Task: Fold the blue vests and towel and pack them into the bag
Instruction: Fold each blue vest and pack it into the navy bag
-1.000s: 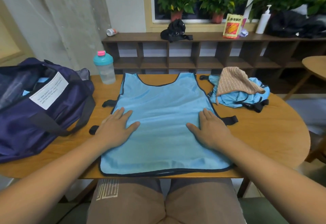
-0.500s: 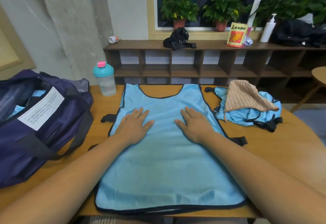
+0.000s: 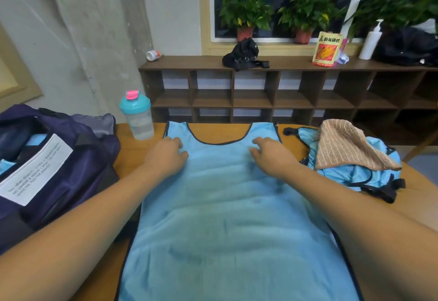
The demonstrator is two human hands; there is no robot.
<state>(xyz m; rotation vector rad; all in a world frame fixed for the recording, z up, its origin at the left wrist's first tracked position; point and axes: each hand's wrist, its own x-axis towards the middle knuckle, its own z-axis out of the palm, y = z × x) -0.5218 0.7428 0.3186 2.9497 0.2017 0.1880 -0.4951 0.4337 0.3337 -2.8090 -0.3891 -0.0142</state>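
Note:
A light blue vest (image 3: 227, 217) with dark trim lies flat on the wooden table (image 3: 132, 148), neck opening away from me. My left hand (image 3: 166, 153) rests on its left shoulder strap and my right hand (image 3: 272, 156) on its right strap. The fingers of both are bent, with their tips on the cloth, which stays flat. At the right a beige striped towel (image 3: 343, 146) lies on a crumpled blue vest (image 3: 355, 175). At the left stands the open navy bag (image 3: 59, 170) with a white label; blue fabric shows inside.
A shaker bottle (image 3: 137, 115) with a teal lid stands at the table's far edge, left of the vest. Behind the table runs a low brown shelf unit (image 3: 260, 96) with a black pouch, a snack packet and a pump bottle on top.
Both hands have slid up the vest from its lower half to the shoulder straps. Their fingers have gone from flat to bent. My view has moved closer and lower.

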